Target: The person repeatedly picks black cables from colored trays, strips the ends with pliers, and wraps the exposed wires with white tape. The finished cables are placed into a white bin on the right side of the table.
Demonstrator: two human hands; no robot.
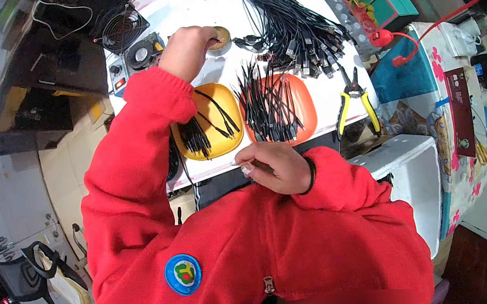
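My left hand (191,50) reaches across the table. Its curled fingers dip to the round, yellowish tin (223,35), and the fingertips are partly hidden there. Close to my chest, my right hand (277,167) is closed, with thumb and forefinger near each other and white wrapping on a finger; anything between them is too small to make out. Between the hands sits a yellow tray (217,149) holding short black cables (194,137). Beside it, an orange tray (307,106) carries a pile of black cable pieces (269,112).
A large bundle of black USB cables (293,27) lies at the far right. Wire strippers (355,104) with yellow handles rest near the table's right edge. Small fans (143,53) and a control box (117,73) stand at left. A white foam box (420,167) is right of me.
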